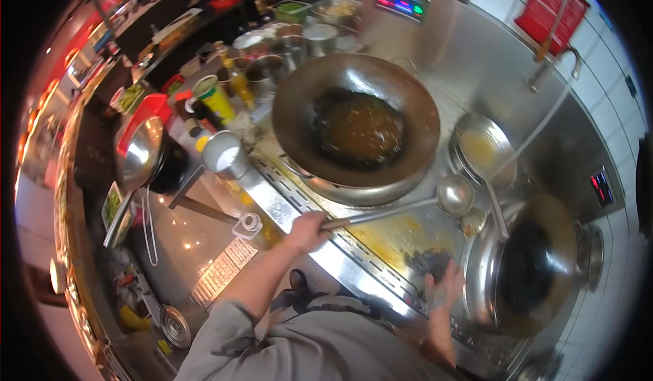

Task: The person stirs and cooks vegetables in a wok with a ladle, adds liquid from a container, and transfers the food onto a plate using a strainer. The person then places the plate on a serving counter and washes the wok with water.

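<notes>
My left hand [306,232] is closed round the wooden end of a long ladle [394,211]. The ladle's round metal bowl [454,194] rests over the stovetop, to the right of the large wok [292,126]. Brown liquid [360,129] lies in the bottom of that wok. My right hand [445,287] is open, its fingers apart, and holds nothing that I can see. Close beside its fingertips, a dark, crumpled, blurred thing [430,261] lies on the stovetop; I cannot make out its kind. Right of this hand stands a second wok [561,245] with a dark inside.
A strainer [486,139] sits over a pot below the tap [575,58]. Seasoning bottles [238,85] and metal containers [320,39] crowd the left back. A metal pitcher [224,153] stands at the stove's left edge. A handled pan [144,153] rests on a dark pot.
</notes>
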Tool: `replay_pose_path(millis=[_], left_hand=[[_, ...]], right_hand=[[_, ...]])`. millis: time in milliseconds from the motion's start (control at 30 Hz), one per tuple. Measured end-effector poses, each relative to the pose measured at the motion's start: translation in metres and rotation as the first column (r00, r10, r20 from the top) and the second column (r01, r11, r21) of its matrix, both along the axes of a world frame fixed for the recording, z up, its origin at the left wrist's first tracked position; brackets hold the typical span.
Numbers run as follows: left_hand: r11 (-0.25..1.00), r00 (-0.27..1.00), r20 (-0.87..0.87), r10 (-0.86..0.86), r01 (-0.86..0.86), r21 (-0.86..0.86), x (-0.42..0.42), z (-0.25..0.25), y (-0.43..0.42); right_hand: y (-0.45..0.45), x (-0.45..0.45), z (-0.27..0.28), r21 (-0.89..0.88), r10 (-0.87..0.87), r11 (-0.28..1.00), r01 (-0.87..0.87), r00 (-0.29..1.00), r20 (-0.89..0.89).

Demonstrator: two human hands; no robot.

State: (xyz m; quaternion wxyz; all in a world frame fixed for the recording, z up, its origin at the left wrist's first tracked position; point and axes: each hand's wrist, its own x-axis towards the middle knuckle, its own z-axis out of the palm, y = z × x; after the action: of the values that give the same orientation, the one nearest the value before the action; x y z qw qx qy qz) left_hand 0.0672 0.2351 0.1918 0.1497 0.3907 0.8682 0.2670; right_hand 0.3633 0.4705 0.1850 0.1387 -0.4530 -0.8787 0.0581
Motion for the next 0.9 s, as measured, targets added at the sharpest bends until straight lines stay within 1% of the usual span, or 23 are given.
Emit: replay_pose_path(millis=[33, 67, 133, 167, 233, 267, 333, 400, 433, 467, 533, 567, 600, 633, 667, 700, 733, 767, 800, 833, 867, 900], left_hand=[[0.986, 0.999, -0.004, 0.042, -0.041, 0.164, 0.003, -0.015, 0.002], [0.961, 0.991, 0.047, 0.126, -0.134, 0.240, 0.008, -0.007, 0.004], [0.912, 0.974, -0.061, 0.217, -0.180, 0.367, 0.002, -0.023, -0.001], [0.853, 0.950, 0.101, 0.295, -0.310, 0.420, 0.001, -0.023, -0.008], [0.682, 0.819, 0.422, 0.389, -0.564, 0.466, -0.005, -0.022, -0.026], [0.640, 0.779, 0.443, 0.444, -0.622, 0.451, -0.011, -0.034, -0.042], [0.549, 0.690, 0.491, 0.532, -0.722, 0.420, -0.021, -0.071, -0.080], [0.474, 0.540, 0.481, 0.690, -0.840, 0.264, -0.022, -0.089, -0.113], [0.492, 0.491, 0.455, 0.743, -0.861, 0.126, -0.018, -0.109, -0.126], [0.494, 0.445, 0.419, 0.791, -0.869, -0.009, -0.015, -0.136, -0.133], [0.659, 0.509, 0.462, 0.726, -0.706, -0.258, 0.012, -0.207, -0.137], [0.792, 0.587, 0.536, 0.606, -0.503, -0.345, 0.018, -0.207, -0.130], [0.880, 0.625, 0.625, 0.467, -0.259, -0.399, 0.029, -0.206, -0.116], [0.924, 0.635, 0.687, 0.353, -0.120, -0.363, 0.051, -0.257, -0.101], [0.952, 0.240, 0.936, 0.257, -0.228, -0.202, 0.041, -0.192, -0.087], [0.969, 0.073, 0.986, 0.148, -0.213, -0.129, 0.057, -0.226, -0.070], [0.975, -0.037, 0.997, 0.063, -0.213, -0.069, 0.080, -0.268, -0.051], [0.971, -0.122, 0.992, 0.019, -0.235, -0.047, 0.099, -0.293, -0.038], [0.966, -0.180, 0.984, 0.008, -0.254, -0.054, 0.102, -0.296, -0.026], [0.952, -0.213, 0.976, 0.052, -0.285, -0.113, 0.106, -0.300, -0.023], [0.933, -0.245, 0.965, 0.093, -0.316, -0.171, 0.097, -0.278, -0.022], [0.910, -0.279, 0.951, 0.132, -0.348, -0.228, 0.086, -0.253, -0.022]], right_hand=[[0.005, 0.009, -0.012, -0.135, 0.018, 0.991, -0.019, 1.000, -0.005], [0.006, 0.014, -0.023, -0.266, 0.034, 0.963, -0.035, 0.999, -0.010], [-0.003, 0.006, -0.028, -0.282, -0.009, 0.959, 0.027, 0.998, 0.062], [-0.009, 0.002, -0.032, -0.289, -0.025, 0.956, 0.054, 0.994, 0.103], [0.000, 0.011, -0.053, -0.283, 0.006, 0.959, 0.017, 0.997, 0.080], [0.005, 0.007, -0.062, -0.279, 0.019, 0.960, -0.001, 0.998, 0.064], [0.003, -0.003, -0.034, -0.371, -0.028, 0.928, 0.042, 0.999, 0.041], [0.038, 0.031, -0.078, -0.477, 0.000, 0.879, 0.020, 0.999, 0.042], [0.044, 0.032, -0.071, -0.544, -0.023, 0.838, 0.053, 0.998, 0.063], [0.044, 0.014, -0.046, -0.595, -0.082, 0.797, 0.102, 0.995, 0.061], [0.039, -0.023, 0.010, -0.641, -0.205, 0.752, 0.156, 0.979, -0.003], [0.037, -0.043, 0.037, -0.651, -0.257, 0.742, 0.158, 0.965, -0.059], [0.036, -0.064, 0.064, -0.654, -0.293, 0.743, 0.140, 0.947, -0.131], [0.037, -0.085, 0.086, -0.648, -0.303, 0.756, 0.096, 0.928, -0.216], [0.040, -0.106, 0.103, -0.634, -0.279, 0.772, 0.033, 0.915, -0.292], [0.071, -0.107, 0.088, -0.603, -0.211, 0.782, -0.159, 0.842, -0.496], [0.073, -0.146, 0.101, -0.362, 0.188, 0.879, -0.309, 0.924, -0.332], [0.104, -0.169, 0.072, -0.159, 0.226, 0.940, -0.302, 0.899, -0.376], [0.068, -0.231, 0.090, -0.360, 0.225, 0.846, -0.394, 0.874, -0.430], [0.024, -0.284, 0.119, -0.398, 0.294, 0.853, -0.338, 0.941, -0.170], [0.017, -0.316, 0.113, -0.379, 0.519, 0.797, -0.471, 0.854, 0.028], [0.018, -0.339, 0.092, -0.243, 0.778, 0.628, -0.739, 0.600, 0.186]])
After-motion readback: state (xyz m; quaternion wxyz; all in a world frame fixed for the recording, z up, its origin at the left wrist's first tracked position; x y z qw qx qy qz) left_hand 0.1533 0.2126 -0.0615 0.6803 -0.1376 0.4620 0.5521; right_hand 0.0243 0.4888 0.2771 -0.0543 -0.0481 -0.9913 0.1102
